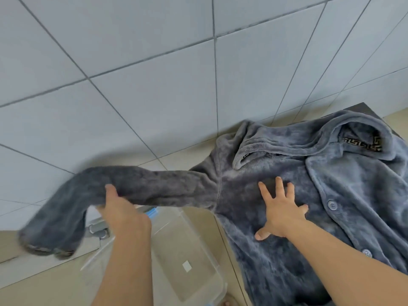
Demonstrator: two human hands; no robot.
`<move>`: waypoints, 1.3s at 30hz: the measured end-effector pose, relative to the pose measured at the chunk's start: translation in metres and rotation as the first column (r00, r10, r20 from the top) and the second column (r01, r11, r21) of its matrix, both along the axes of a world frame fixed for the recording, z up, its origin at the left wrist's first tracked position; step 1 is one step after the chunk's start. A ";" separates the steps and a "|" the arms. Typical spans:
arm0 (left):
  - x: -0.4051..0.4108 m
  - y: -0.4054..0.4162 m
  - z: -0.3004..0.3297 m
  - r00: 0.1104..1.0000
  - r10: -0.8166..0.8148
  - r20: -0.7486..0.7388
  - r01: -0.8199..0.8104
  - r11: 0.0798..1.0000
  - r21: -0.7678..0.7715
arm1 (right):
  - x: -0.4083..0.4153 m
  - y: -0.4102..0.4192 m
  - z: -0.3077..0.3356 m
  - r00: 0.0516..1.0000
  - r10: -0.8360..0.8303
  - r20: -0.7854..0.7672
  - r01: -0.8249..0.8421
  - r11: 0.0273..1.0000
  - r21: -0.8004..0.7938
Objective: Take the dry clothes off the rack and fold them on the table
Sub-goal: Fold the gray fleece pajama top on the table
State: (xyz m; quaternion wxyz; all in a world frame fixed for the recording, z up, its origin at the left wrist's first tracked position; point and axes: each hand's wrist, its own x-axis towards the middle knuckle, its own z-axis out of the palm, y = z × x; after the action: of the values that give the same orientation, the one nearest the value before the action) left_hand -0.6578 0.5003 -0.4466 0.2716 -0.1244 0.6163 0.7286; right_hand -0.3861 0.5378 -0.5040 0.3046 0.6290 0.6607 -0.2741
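Two hands at work: right hand [280, 214] flat, pinning the shirt [331, 184]; left hand [117, 204] grips its sleeve [154, 186], likely for folding inward.

The single view comes from a camera worn on the person's head, looking forward and steeply down, tilted so the tiled wall [136, 62] fills the upper frame and slants. It sits close above the table [362, 108], near enough that both forearms reach in from the bottom edge. The wide lens bends the tile lines, and the floor [181, 155] shows below the wall.
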 end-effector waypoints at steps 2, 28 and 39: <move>0.028 0.007 0.002 0.963 -0.101 -0.250 0.089 0.994 -0.062 | 0.005 0.005 0.006 0.985 -0.082 -0.149 0.089 0.995 0.039; 0.185 0.034 -0.061 0.406 -0.910 -0.082 0.582 0.327 -0.745 | 0.129 0.036 0.017 0.714 -0.459 -0.528 0.677 0.645 0.354; 0.136 -0.002 -0.064 0.691 -0.717 -0.095 0.481 0.554 -0.679 | 0.180 0.046 0.019 -0.739 -0.484 -0.468 0.549 -0.031 -0.835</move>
State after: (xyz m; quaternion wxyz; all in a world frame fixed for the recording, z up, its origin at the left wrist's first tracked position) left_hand -0.5214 0.4986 -0.5104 0.3339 0.1543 0.8576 0.3595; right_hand -0.2059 0.5841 -0.4845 -0.4978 0.5453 -0.0244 -0.6740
